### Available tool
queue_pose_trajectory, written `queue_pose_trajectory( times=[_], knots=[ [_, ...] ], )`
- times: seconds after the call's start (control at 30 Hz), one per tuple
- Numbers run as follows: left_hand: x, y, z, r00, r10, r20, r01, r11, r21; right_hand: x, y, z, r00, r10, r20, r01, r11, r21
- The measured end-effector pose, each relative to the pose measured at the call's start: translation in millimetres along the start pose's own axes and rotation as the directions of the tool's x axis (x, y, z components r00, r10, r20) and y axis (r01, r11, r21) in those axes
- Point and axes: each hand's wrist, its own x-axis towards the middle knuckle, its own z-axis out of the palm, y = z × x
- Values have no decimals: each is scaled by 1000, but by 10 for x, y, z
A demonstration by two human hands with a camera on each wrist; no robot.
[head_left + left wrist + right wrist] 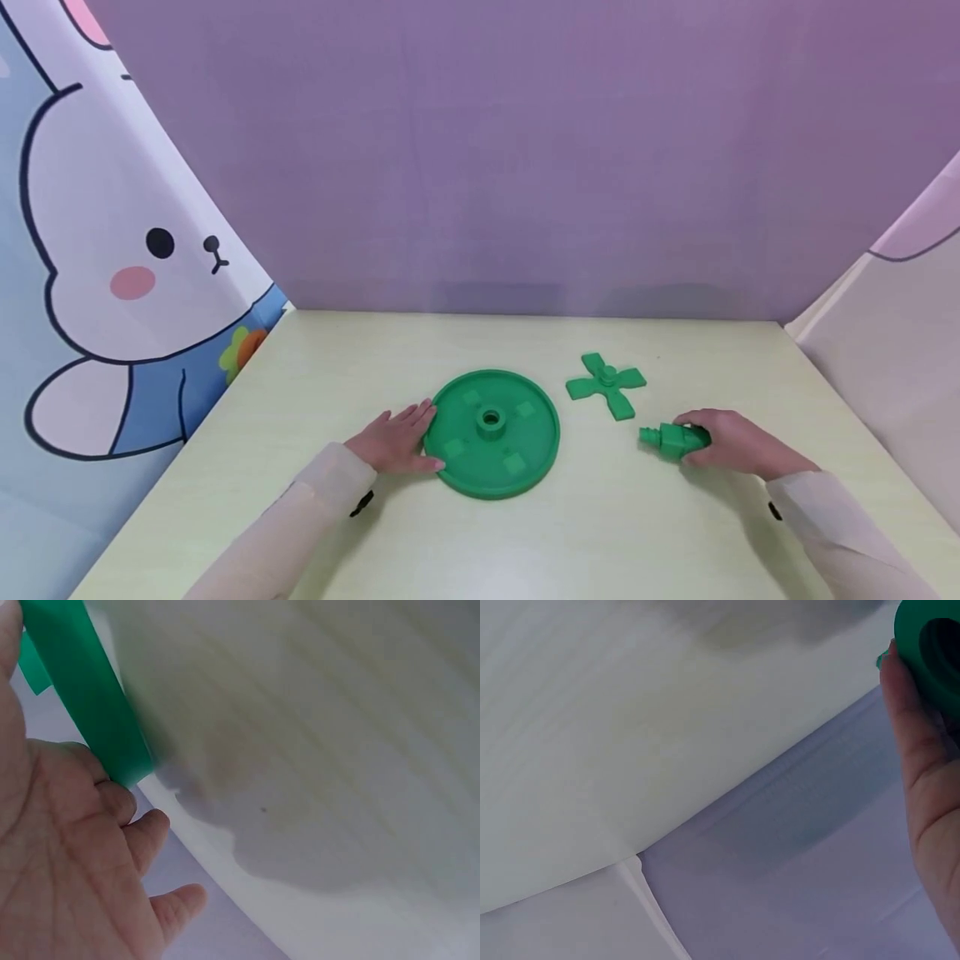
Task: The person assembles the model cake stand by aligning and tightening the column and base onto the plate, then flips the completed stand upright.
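Note:
On the table lies a round green disc [536,475] with a raised rim, a hollow central hub and several square marks. My left hand [397,440] is at its left rim, fingers extended and thumb spread toward the near edge. The left wrist view shows the disc's side wall [90,690] against the fingers, ring and little fingers loose. My right hand [729,442] grips a green block-like piece [672,440] with a narrow stepped end pointing left. In the right wrist view, a round opening shows in its other end [909,630].
A flat green four-armed cross piece [620,404] with a small central peg lies right of the disc, toward the back. A purple panel [525,167] stands behind the pale table [585,542]. A rabbit-print cloth [90,208] hangs at the left, and pale cloth at the right.

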Motion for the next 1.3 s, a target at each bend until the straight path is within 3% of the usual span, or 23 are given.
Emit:
queue_pose_trajectory(
  times=[0.4,0.77,1.07,1.3],
  knots=[
    [4,-26,-13,1000,15,-6,-15,1000,9,131,-203,-16,1000,-20,-5,20,1000,22],
    [14,-9,-26,1000,11,7,-12,1000,22,260,-337,19,994,-94,-47,96,994,43],
    [12,12,-37,1000,0,30,-1,999,34,411,-518,60,990,-99,-95,108,990,94],
    [-3,33,-66,999,0,39,-1,999,35,526,-597,132,970,-175,-168,193,976,98]
  ],
)
